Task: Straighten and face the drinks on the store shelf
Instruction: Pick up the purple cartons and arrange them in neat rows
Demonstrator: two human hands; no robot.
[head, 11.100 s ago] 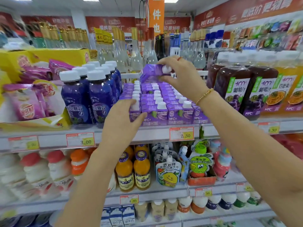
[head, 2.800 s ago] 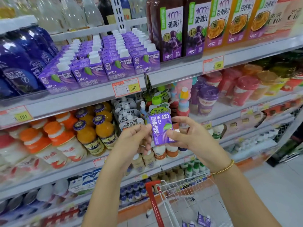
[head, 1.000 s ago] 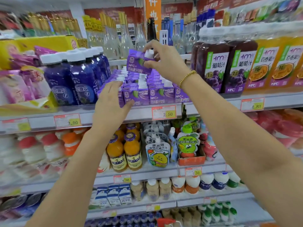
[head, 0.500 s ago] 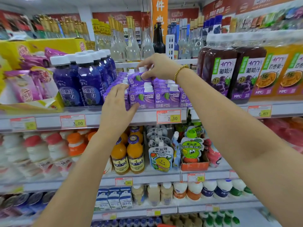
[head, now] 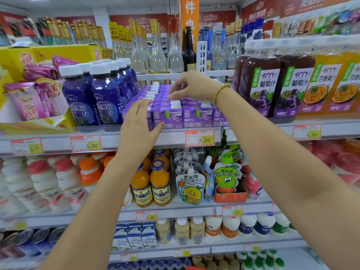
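purple cartons beside blue bottles — left grip spread on front row, right grip slack above.

Purple dominates my feed on the upper shelf.

I see the cartons in violet with white caps, white lettering and a small green leaf. Left of them are the deep blue bottles, white-capped. To the right, the grape juice bottles are dark, with green-striped purple labels, and the orange bottles are labelled alike. I make out the price tags as white, red-edged, with a yellow patch, and the bracelet as gold beads.
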